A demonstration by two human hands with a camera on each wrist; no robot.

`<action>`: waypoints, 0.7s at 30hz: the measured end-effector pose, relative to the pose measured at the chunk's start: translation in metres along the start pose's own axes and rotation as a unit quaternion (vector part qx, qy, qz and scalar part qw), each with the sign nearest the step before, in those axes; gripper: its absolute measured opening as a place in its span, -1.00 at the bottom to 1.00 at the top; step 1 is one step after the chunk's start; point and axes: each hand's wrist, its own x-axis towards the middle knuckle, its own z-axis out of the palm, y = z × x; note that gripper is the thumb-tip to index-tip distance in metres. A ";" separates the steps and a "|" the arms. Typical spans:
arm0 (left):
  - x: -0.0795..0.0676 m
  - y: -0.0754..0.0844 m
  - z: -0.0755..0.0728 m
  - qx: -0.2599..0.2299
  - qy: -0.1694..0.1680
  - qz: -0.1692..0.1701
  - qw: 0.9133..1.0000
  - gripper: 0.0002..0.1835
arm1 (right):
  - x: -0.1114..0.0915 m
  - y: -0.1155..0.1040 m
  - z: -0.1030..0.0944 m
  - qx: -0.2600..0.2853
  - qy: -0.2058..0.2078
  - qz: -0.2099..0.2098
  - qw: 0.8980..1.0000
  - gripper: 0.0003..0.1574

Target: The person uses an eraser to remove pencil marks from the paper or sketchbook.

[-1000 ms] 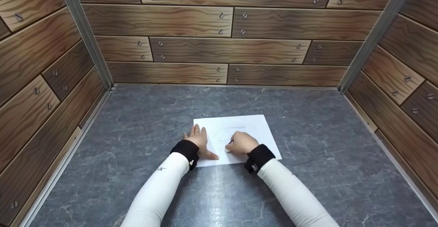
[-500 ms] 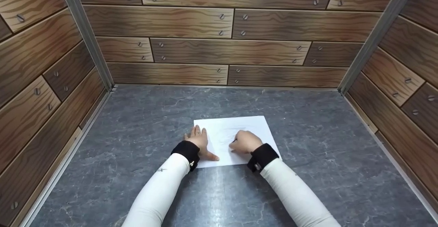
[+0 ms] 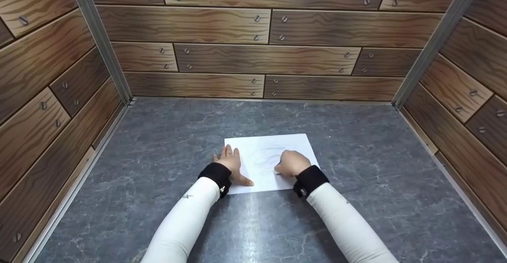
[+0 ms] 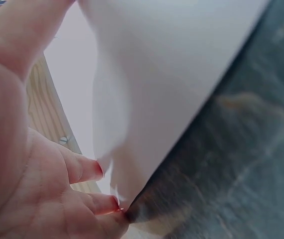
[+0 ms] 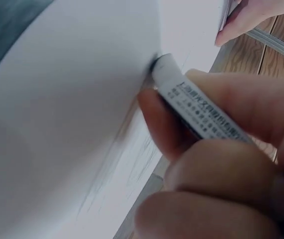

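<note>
A white sheet of paper [image 3: 255,146] lies on the table, with faint grey strokes [image 3: 266,155] across its middle. On its left edge rests my left hand [image 3: 231,164], fingers straight and spread, thumb stretched toward the near edge. In the left wrist view the fingertips of the left hand [image 4: 47,184] meet the sheet's edge. My right hand [image 3: 294,163], over the right half of the paper, pinches an eraser [image 5: 204,109] in a printed sleeve. The eraser's white, smudged tip touches the sheet beside grey marks [image 5: 132,162] in the right wrist view.
The dark grey marbled tabletop [image 3: 178,136] surrounds the paper. Plank-patterned walls [image 3: 222,57] enclose it at the back and both sides, with metal strips [image 3: 105,45] at the corners. Both wrists wear black bands [image 3: 215,176].
My right hand has slid to the right over the paper with the eraser. The left hand and the sheet have stayed in place.
</note>
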 end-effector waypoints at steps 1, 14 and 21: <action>0.000 0.000 0.000 0.001 0.001 0.000 1.000 0.61 | 0.001 -0.002 0.001 0.006 -0.001 -0.009 1.000 -0.32; -0.005 0.005 -0.005 -0.001 -0.016 -0.011 1.000 0.61 | -0.002 0.001 -0.001 0.020 -0.019 0.005 1.000 -0.35; -0.009 0.006 -0.003 -0.003 -0.004 -0.008 1.000 0.59 | 0.003 -0.008 0.002 0.015 -0.008 -0.018 1.000 -0.31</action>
